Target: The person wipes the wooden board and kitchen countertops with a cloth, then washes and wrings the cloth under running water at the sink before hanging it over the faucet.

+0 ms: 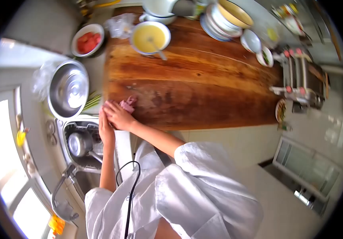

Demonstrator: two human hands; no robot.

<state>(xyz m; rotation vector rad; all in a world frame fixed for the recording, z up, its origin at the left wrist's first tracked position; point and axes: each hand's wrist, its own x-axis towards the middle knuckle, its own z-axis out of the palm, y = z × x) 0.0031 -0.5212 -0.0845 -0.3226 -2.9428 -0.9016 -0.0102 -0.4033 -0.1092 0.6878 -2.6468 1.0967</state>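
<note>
At the left front corner of the wooden countertop, my right hand presses down on a crumpled pink cloth. Part of the cloth bunches out beyond the fingers, and the rest is hidden under them. Close against it is my left hand, its fingers extended and held together along the counter's edge. I see nothing in the left hand, though its palm is turned out of view. Small pale specks and damp-looking marks show on the wood near the cloth.
Left of my hands are a sink with a metal pot and a large steel bowl. Farther back stand a bowl of red pieces, a yellow-mixture bowl and stacked dishes. A pasta machine stands right.
</note>
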